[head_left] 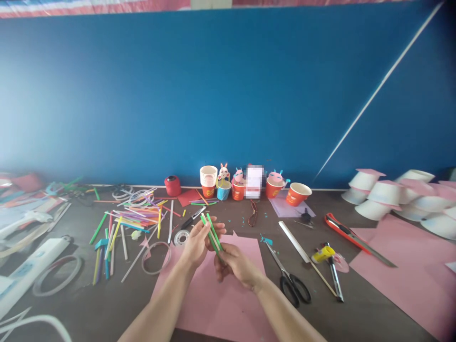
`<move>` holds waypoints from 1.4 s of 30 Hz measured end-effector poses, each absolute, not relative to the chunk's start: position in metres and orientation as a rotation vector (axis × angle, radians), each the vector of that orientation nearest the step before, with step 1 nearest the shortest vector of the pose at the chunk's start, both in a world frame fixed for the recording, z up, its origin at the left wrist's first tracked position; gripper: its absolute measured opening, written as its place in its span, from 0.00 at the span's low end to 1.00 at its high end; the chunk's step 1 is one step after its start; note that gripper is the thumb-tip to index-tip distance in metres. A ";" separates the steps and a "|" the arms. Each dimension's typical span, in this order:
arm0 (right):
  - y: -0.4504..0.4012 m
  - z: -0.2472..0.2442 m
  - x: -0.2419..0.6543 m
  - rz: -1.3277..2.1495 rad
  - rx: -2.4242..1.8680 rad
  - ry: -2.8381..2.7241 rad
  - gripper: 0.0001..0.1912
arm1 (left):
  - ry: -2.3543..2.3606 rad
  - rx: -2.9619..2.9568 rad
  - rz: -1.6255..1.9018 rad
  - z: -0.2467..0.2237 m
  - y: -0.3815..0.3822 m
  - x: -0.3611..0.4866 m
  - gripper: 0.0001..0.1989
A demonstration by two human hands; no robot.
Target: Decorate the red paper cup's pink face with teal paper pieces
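My left hand (198,241) pinches the upper part of a small bundle of green and pale straws (213,233). The lower end of the same bundle is gripped by my right hand (233,263), with its fingers curled round it. Both hands are held above a pink paper sheet (213,304). Just left of my left hand are a small white tape roll (181,238) and a black pen (192,217). Scissors (287,275) with black handles lie open to the right of my right hand.
Loose coloured straws (138,218) and a larger tape ring (156,258) lie at left. Decorated paper cups (224,190) line the back by the blue panel (228,95). To the right are a red utility knife (356,239), a yellow glue stick (322,254) and several white cups (383,199).
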State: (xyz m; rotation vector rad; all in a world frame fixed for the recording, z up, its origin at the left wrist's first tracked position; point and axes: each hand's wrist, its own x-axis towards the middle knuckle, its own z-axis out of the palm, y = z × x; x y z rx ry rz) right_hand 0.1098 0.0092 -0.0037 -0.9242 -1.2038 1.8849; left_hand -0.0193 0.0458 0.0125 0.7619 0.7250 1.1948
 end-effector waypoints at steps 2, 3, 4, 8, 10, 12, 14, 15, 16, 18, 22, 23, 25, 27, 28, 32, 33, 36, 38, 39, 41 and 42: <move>0.008 -0.004 0.109 1.870 -0.926 -1.227 0.13 | 0.743 0.791 1.221 0.012 0.043 -0.018 0.15; 0.007 -0.003 0.108 1.859 -0.930 -1.239 0.13 | 0.751 0.803 1.234 0.012 0.042 -0.017 0.14; 0.006 -0.002 0.108 1.848 -0.935 -1.251 0.13 | 0.758 0.811 1.246 0.012 0.041 -0.016 0.13; 0.001 0.003 0.106 1.799 -0.984 -1.338 0.14 | 0.745 0.797 1.268 0.013 0.041 -0.016 0.12; 0.000 0.006 0.108 1.660 -1.034 -1.461 0.16 | 0.689 0.750 1.254 0.014 0.042 -0.018 0.11; 0.001 0.009 0.114 1.437 -1.096 -1.544 0.17 | 0.616 0.705 1.208 0.016 0.043 -0.021 0.10; 0.005 0.013 0.121 1.233 -1.159 -1.503 0.19 | 0.554 0.690 1.125 0.017 0.043 -0.023 0.10; 0.007 0.016 0.126 1.154 -1.181 -1.458 0.20 | 0.529 0.696 1.075 0.017 0.042 -0.023 0.10; 0.009 0.018 0.130 1.087 -1.193 -1.419 0.21 | 0.509 0.705 1.024 0.016 0.041 -0.023 0.10; 0.011 0.024 0.137 0.978 -1.190 -1.402 0.21 | 0.477 0.729 0.935 0.015 0.037 -0.020 0.10; 0.007 0.034 0.140 0.973 -1.181 -1.499 0.20 | 0.412 0.775 0.804 0.010 0.026 -0.010 0.09; 0.006 0.036 0.140 1.025 -1.182 -1.521 0.20 | 0.399 0.785 0.780 0.009 0.024 -0.007 0.09; 0.004 0.040 0.139 1.134 -1.186 -1.562 0.20 | 0.392 0.801 0.747 0.006 0.021 -0.004 0.10; 0.003 0.043 0.140 1.181 -1.197 -1.603 0.19 | 0.407 0.812 0.734 0.004 0.021 -0.003 0.10; 0.004 0.044 0.141 1.174 -1.207 -1.624 0.19 | 0.418 0.818 0.733 0.003 0.021 -0.003 0.10; 0.011 0.044 0.147 1.067 -1.229 -1.671 0.14 | 0.464 0.820 0.740 0.000 0.022 -0.003 0.09; 0.013 0.043 0.148 1.049 -1.227 -1.671 0.13 | 0.474 0.811 0.742 -0.001 0.023 -0.003 0.09; 0.017 0.035 0.149 1.047 -1.211 -1.651 0.12 | 0.505 0.771 0.742 -0.003 0.023 -0.002 0.08; 0.018 0.029 0.148 1.044 -1.209 -1.626 0.12 | 0.532 0.757 0.735 -0.005 0.023 -0.001 0.09; 0.018 0.026 0.148 1.039 -1.209 -1.615 0.11 | 0.546 0.755 0.726 -0.005 0.022 -0.001 0.09; 0.018 0.023 0.149 1.040 -1.207 -1.608 0.11 | 0.565 0.754 0.700 -0.007 0.022 0.000 0.09; 0.018 0.022 0.149 1.049 -1.204 -1.614 0.11 | 0.569 0.752 0.683 -0.007 0.022 0.000 0.09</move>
